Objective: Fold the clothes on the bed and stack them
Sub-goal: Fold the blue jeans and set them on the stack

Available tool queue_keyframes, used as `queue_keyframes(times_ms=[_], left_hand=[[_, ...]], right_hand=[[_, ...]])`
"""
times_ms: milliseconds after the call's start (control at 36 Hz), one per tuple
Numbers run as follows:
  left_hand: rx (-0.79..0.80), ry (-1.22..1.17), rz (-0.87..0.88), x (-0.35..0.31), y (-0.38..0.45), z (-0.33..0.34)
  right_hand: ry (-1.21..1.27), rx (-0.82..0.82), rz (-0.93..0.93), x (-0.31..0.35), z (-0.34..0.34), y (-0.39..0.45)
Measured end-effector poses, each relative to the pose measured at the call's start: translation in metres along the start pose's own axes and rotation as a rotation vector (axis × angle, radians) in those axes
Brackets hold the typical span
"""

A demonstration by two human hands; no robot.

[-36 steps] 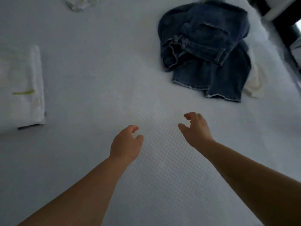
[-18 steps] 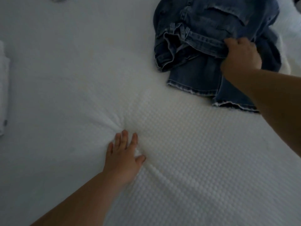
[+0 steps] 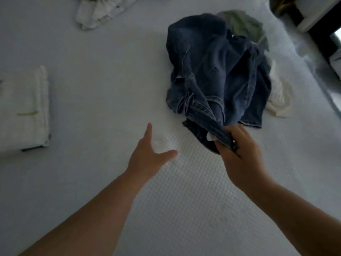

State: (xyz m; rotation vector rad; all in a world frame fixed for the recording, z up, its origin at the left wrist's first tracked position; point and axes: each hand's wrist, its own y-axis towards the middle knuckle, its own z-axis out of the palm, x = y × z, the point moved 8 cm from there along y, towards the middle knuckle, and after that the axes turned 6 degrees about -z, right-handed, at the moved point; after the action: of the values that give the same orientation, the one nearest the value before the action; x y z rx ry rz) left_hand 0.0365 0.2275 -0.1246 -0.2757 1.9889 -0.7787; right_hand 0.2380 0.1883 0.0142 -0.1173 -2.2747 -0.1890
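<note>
A crumpled pair of dark blue jeans lies on the white bed, right of centre. My right hand is shut on the jeans' waistband and holds it lifted toward me. My left hand hovers open above the bedspread, fingers spread, a little left of the jeans. A folded white garment with a green stripe rests at the left edge. A greenish cloth lies at the far end of the jeans, and a cream cloth sits beside them on the right.
A rumpled white garment lies at the far side of the bed. The bed's right edge runs diagonally, with dark furniture beyond it.
My right hand gripped the jeans and pulled their waistband toward me. My left hand lifted off the bedspread and spread open. A greenish cloth came into view behind the jeans.
</note>
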Motion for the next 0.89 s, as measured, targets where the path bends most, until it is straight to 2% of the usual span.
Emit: queue_keyframes(times_ms=[139, 194, 250, 333, 389, 500, 611, 750, 889], left_hand=[[-0.001, -0.058, 0.378, -0.087, -0.088, -0.013], [0.025, -0.034, 0.447, -0.107, -0.120, -0.020], [0.003, 0.045, 0.401, -0.110, -0.151, -0.029], [-0.001, 0.123, 0.346, -0.106, -0.201, -0.036], [0.011, 0.187, 0.330, -0.107, -0.235, -0.034], [-0.028, 0.316, 0.246, -0.096, -0.289, -0.038], [-0.135, 0.397, 0.260, -0.102, -0.311, -0.086], [-0.120, 0.611, 0.118, -0.093, -0.316, -0.150], [-0.140, 0.494, 0.149, -0.115, -0.331, -0.179]], right_hand=[[0.081, 0.056, -0.149, 0.108, -0.048, -0.041], [0.073, 0.085, -0.198, 0.146, -0.068, -0.054], [0.137, 0.076, -0.143, 0.169, -0.086, -0.066], [0.411, 0.030, 0.062, 0.191, -0.104, -0.080], [0.479, -0.011, 0.132, 0.211, -0.111, -0.086], [0.532, -0.034, 0.185, 0.255, -0.121, -0.095], [0.634, -0.162, 0.240, 0.277, -0.159, -0.102], [0.639, -0.302, 0.287, 0.286, -0.217, -0.109], [0.574, -0.333, 0.323, 0.283, -0.247, -0.113]])
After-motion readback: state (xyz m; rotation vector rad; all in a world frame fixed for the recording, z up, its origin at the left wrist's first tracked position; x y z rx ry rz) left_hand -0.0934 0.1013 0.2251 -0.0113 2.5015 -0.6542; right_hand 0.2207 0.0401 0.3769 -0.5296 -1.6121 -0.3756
